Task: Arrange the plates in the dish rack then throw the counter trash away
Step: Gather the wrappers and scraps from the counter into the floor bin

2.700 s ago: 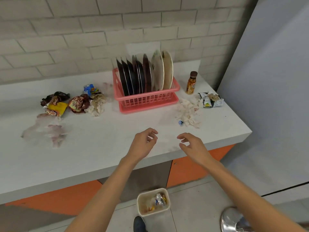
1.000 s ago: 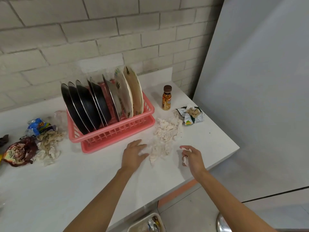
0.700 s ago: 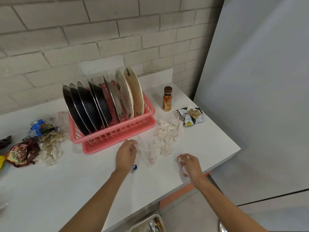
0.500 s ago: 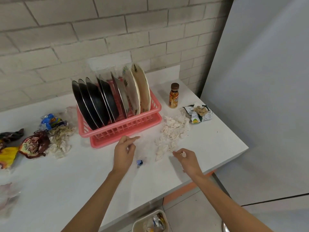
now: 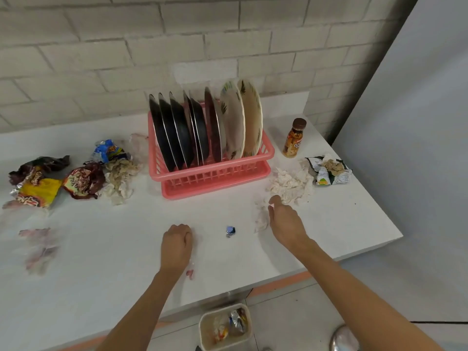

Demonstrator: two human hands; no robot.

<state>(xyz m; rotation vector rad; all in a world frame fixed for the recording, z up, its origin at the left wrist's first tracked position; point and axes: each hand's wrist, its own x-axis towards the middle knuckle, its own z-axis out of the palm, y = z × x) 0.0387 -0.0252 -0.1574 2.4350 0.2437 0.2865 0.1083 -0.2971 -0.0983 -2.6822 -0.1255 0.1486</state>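
clearing counter trash, the second half of the task, to judge by the layout: dark and pale patterned plates (image 5: 177, 133) stand on edge in the pink plastic dish rack (image 5: 215, 179), so racking reads as done. left hand (image 5: 176, 245): knuckles up on the white counter (image 5: 101, 262), fingers curled into a fist, apparently closed round a thin clear film scrap (image 5: 190, 271) that trails beside the wrist. right hand (image 5: 286, 222): at the near edge of the torn white tissue shreds (image 5: 291, 184), fingers bent down over loose bits; whether it pinches any, cannot tell. small blue foil wrapper (image 5: 230, 231): loose on the counter between the two hands. crumpled green-and-white packet (image 5: 329, 172): right of the shreds, near a brown-capped bottle (image 5: 293, 138). crumpled red, yellow and blue snack wrappers (image 5: 83, 179): heaped left of the rack, untouched. beige floor bin (image 5: 225, 325): below the counter edge, some rubbish already inside. next move, as judged: gather the light shreds into one handful without scattering them, then carry it over the edge and drop it in the bin
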